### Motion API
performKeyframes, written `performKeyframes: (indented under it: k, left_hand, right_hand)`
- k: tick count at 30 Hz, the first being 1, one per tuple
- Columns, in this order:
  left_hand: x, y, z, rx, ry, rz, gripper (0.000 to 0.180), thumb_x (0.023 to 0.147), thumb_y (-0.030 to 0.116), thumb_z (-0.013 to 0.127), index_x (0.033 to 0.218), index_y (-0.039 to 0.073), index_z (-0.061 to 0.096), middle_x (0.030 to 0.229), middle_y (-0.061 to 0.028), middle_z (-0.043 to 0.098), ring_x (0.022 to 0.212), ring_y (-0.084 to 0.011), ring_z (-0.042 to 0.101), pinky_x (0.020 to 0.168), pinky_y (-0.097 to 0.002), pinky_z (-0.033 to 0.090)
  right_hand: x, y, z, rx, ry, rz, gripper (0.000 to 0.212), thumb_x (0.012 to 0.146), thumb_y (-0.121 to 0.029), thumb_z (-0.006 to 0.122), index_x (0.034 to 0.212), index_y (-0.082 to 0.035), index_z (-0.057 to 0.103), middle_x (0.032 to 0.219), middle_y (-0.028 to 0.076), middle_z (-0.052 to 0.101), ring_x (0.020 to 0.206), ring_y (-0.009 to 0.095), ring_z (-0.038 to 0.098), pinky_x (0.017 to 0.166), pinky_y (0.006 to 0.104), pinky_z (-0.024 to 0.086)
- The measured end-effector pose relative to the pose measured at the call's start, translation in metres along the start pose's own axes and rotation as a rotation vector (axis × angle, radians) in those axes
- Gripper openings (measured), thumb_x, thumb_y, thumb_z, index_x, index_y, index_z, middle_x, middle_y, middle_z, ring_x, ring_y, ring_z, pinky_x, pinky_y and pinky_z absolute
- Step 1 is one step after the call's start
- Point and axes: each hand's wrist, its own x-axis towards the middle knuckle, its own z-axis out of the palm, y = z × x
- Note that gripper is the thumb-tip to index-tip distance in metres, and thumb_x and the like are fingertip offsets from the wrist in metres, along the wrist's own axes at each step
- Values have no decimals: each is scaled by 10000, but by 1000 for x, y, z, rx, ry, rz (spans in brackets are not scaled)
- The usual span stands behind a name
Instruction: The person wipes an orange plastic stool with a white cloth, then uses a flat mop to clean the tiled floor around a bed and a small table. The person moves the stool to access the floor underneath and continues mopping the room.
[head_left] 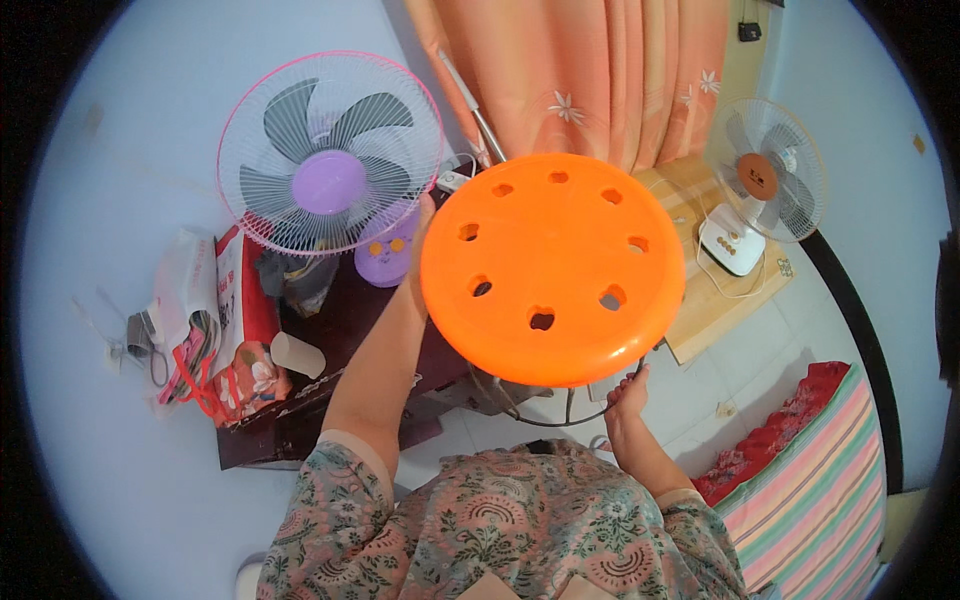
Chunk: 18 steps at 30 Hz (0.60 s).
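A round stool [555, 270] with a glossy orange seat is held up in front of me, its top tilted toward my view. Several holes form a ring in the seat. Below its near edge show a dark curved metal ring and parts of the legs. My left hand [424, 215] grips the seat's left rim, its fingers mostly hidden behind the seat. Lower right, my right hand [628, 393] is closed around the metal frame under the seat.
Left of the stool, a pink-rimmed fan [330, 180] stands by a dark wooden table [265, 440] with bags [245, 300] and a white cup [298, 354]. Right are a light wooden table [715, 315], a smaller fan [757, 178] and a striped mattress [815, 480]. Orange curtains [590, 80] hang behind.
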Motion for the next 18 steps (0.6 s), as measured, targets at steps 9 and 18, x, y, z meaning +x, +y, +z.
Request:
performKeyframes:
  k: [9,18]
  left_hand:
    - [-56,-20,-102,497,589,517,96,891,78,464,925,0,509,800,-22,511,703,-96,477,609,-238,408]
    - [-213,-103,-43,988,149,142,298,827,74,587,1052,24,398,901,-93,617,539,-29,463,502,-190,370]
  right_hand:
    - [-13,22,1,37,24,46,449,857,-528,463,716,-106,401,513,-28,293,378,112,252,345,236,220]
    - [-23,33,4,96,91,113,427,863,-511,461,732,-109,401,591,-4,349,403,114,275,353,228,243]
